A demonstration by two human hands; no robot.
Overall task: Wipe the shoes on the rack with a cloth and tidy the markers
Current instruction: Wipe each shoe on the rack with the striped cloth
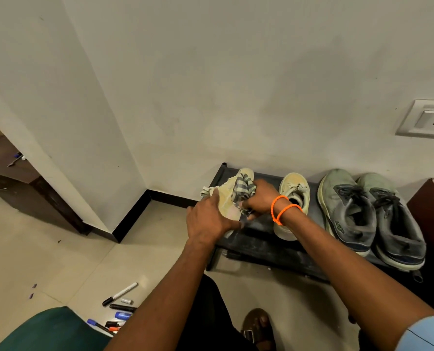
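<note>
Left hand [208,219] steadying the tan shoe [226,201], right hand [259,201] bunched around the checked cloth [243,190]; we risk tipping the shoe off the rack [259,247] edge.

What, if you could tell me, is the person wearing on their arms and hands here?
Both hands, the left hand and the right hand, are bare, without gloves or rings that I can see. The right wrist carries two thin orange braided bands. A light blue short sleeve with fine dark lines shows at the right upper arm.

Checked grey-white cloth [243,190]; pale yellow shoes [293,198]; grey-green sneakers [347,209], dark laces; black rack [261,247]; orange bracelets [283,209]; black, white, blue, orange markers [117,310]; beige tiled floor [59,262]
</note>
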